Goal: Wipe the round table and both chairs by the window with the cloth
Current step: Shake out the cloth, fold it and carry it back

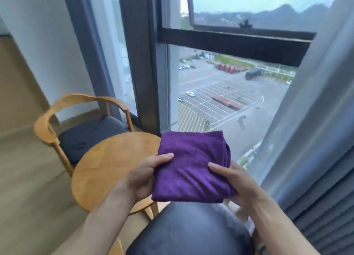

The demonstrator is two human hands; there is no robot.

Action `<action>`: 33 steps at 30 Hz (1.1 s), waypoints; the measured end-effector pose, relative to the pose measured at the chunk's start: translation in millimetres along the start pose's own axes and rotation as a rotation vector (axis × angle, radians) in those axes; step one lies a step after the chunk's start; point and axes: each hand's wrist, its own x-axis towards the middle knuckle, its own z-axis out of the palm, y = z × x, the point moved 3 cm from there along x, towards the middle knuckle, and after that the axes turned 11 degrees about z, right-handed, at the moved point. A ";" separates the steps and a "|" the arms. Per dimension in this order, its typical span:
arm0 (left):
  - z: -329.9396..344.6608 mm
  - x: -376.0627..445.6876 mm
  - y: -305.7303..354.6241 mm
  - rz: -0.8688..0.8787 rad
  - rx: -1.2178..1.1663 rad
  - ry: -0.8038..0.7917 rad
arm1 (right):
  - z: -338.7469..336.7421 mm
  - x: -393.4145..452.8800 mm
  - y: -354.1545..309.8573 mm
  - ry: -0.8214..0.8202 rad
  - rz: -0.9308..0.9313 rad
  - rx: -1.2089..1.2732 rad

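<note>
Here the folded purple cloth point(191, 166) sits in the air between both hands, above the near edge of the round wooden table point(107, 170) and the dark seat of the near chair point(191, 233). The left hand point(143, 176) grips the cloth's left edge, thumb laid flat on top and the fingers tucked out of sight underneath. The right hand point(235, 180) holds the right edge the same way, thumb on top, its fingers hidden behind the folds. The cloth covers the table's right side, and the forearms cross over its front rim, so only the left part of the top and one leg show. The near chair is cut off by the bottom of the frame; only its cushion and a sliver of wooden frame can be seen. The far chair point(80, 128) stands just beyond the table by the window point(220, 82), its curved wooden back and dark cushion blurred by motion. A grey curtain point(314, 120) hangs along the right side and hides the window's right edge. No label, brand or readable writing appears on the cloth or furniture.
</note>
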 end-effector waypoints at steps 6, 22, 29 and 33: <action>-36.3 -98.4 82.0 0.045 -0.051 0.366 | 141.8 7.2 -19.4 -0.082 0.191 -0.176; -300.0 -478.6 301.8 0.405 0.047 1.036 | 658.3 91.9 120.3 -0.475 0.414 -0.473; -388.0 -724.7 326.1 0.533 0.062 1.468 | 891.3 51.2 284.1 -0.753 0.560 -0.612; -416.3 -851.7 296.6 0.615 -0.068 1.678 | 992.3 10.5 384.7 -0.909 0.680 -0.709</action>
